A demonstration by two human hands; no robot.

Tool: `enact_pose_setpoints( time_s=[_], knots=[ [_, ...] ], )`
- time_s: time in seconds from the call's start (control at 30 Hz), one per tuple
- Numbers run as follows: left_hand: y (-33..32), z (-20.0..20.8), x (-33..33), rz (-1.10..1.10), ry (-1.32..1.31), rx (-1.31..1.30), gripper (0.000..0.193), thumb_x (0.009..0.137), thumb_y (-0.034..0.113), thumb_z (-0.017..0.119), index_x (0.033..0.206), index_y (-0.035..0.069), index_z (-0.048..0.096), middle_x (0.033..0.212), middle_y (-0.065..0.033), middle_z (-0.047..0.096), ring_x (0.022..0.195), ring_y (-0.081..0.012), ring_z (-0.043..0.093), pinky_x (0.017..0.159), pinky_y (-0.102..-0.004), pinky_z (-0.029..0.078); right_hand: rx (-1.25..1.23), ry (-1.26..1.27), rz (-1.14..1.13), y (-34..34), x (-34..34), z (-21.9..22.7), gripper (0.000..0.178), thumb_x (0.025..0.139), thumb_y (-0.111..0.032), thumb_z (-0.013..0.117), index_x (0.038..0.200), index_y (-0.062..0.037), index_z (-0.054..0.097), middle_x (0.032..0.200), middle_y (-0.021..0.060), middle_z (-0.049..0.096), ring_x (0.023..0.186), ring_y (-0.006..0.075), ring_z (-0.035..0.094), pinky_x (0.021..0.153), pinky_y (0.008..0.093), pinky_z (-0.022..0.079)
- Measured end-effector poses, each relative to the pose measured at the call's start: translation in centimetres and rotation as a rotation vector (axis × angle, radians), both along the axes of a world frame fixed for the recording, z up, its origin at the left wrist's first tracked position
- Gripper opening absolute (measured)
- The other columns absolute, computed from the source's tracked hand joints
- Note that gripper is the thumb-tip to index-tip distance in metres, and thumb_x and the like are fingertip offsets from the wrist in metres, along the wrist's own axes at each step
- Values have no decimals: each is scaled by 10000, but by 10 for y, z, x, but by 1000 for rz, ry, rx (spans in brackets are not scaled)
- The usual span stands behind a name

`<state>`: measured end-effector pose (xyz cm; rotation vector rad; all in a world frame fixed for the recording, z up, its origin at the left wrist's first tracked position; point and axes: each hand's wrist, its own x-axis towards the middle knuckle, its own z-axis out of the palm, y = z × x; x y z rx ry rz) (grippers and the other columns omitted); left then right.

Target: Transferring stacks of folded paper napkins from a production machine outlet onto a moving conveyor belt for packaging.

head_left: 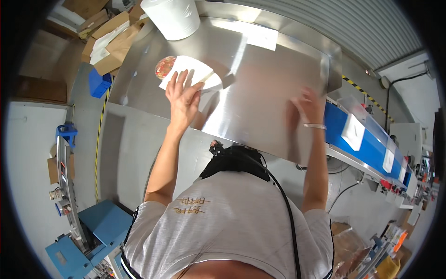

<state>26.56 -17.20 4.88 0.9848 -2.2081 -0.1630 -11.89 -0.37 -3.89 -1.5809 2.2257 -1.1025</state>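
Note:
On the left half of a steel table (265,93), my left hand (182,103) grips a fanned stack of flat white packets (196,68). Its fingers lie across the top and the thumb is at the near edge. Whether the stack rests fully on the metal is hard to tell. A round thing with a red and gold pattern (165,68) sticks out at the stack's left and is partly covered. My right hand (307,106) is over the table's right side, close to the conveyor. Motion blurs its fingers, and I see nothing clearly held.
A white bucket-like container (174,18) stands at the far left, and a white sheet (262,36) lies at the back. On the right, a blue conveyor belt (334,122) carries several white packets (353,132). Cardboard boxes (118,49) and a blue bin (98,83) sit left of the table.

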Motion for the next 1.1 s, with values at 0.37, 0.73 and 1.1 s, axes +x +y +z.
enact_pose_setpoints(
  time_s=[0.37,0.73,1.1],
  knots=[
    [-20,22,6,-107,14,-34,802,538,319,855,1252,137,537,1409,-225,351,1292,-407,344,1001,-539,304,48,-545,504,-134,162,30,434,823,-191,707,1181,-20,530,1126,76,567,976,140,547,836,288,469],
    [-11,20,-9,49,-80,284,557,761,134,677,1287,100,494,1207,-201,543,1118,-366,511,938,-437,417,101,-633,-308,22,45,29,423,833,-324,670,1065,25,605,920,132,665,801,198,627,727,298,484],
    [149,14,-130,-96,8,352,556,732,108,682,1262,100,513,1163,-193,532,1101,-367,478,943,-456,403,91,-307,-759,199,-195,-50,502,792,-502,648,1052,-72,640,886,166,669,839,306,644,713,399,499]
  ],
)
